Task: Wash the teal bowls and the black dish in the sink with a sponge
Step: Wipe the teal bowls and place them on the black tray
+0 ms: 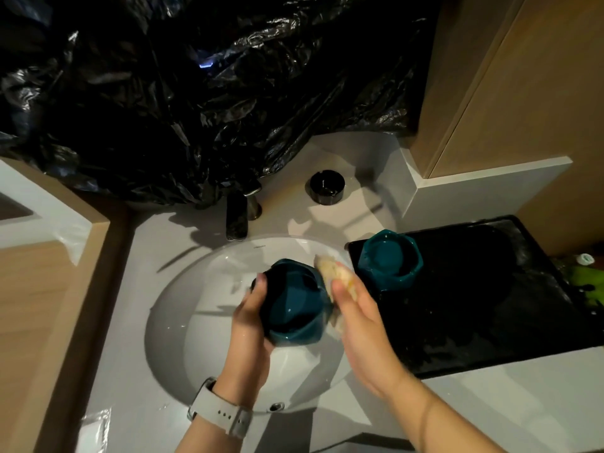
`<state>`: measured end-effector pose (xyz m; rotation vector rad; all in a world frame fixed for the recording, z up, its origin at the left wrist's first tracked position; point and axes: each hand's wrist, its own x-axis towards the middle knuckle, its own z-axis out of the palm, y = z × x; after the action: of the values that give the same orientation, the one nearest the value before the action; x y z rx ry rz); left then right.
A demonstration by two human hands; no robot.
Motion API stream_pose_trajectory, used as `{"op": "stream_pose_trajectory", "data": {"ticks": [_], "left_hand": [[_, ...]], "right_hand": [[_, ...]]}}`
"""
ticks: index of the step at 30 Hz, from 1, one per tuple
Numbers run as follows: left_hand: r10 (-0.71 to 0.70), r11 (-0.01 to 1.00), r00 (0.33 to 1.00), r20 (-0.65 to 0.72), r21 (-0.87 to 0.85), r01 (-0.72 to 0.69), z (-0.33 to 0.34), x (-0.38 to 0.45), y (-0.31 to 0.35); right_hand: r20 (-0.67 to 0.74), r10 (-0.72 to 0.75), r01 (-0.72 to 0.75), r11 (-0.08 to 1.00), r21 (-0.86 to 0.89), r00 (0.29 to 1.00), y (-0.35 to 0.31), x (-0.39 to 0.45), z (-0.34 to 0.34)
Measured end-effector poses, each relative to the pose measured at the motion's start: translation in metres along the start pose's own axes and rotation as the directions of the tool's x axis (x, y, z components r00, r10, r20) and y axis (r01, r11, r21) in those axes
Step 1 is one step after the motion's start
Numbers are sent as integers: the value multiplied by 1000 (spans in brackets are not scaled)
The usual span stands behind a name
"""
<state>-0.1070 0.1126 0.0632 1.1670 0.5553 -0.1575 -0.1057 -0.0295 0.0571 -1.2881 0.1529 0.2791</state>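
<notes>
Over the white sink, the left hand grips a wet teal bowl while the right hand pinches the sponge at its three o'clock; it may slip.

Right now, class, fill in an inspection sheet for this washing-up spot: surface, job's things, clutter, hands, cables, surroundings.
Surface: grey counter around a white sink.
Job's things: one teal bowl held over the sink; second teal bowl upright on the black tray; black dish on the counter behind; sponge against the held bowl.
Clutter: green item at the right edge, unclear.
Hands: left hand grips the bowl; right hand holds the sponge.
Cables: nothing seen.
Surroundings: faucet, black plastic sheeting, wooden cabinets.
</notes>
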Motion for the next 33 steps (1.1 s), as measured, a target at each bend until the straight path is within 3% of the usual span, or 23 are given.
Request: {"op": "stream_pose_trajectory", "data": {"ticks": [4, 11, 17, 21, 26, 29, 33], "left_hand": [[3, 999, 999, 34, 43, -4, 11, -8, 0], [-3, 1000, 981, -193, -10, 1, 8, 7, -4], [88, 994, 985, -146, 82, -77, 16, -10, -18], [91, 970, 990, -104, 234, -64, 3, -3, -3], [52, 927, 972, 227, 352, -132, 0, 8, 16], [148, 899, 963, 225, 375, -226, 5, 9, 10], [205, 896, 966, 158, 366, -250, 5, 10, 7]], "right_hand": [[-47, 31, -27, 996, 83, 998, -14, 20, 8], [-244, 131, -115, 990, 79, 961, 19, -18, 33], [-302, 59, -38, 997, 74, 951, 19, 1, 23], [-249, -23, 11, 999, -50, 968, 5, 8, 5], [-59, -16, 9, 992, -125, 998, -14, 17, -8], [-42, 8, -11, 997, -82, 999, -26, 24, -8], [-6, -42, 41, 991, -126, 999, -33, 32, -2]]}}
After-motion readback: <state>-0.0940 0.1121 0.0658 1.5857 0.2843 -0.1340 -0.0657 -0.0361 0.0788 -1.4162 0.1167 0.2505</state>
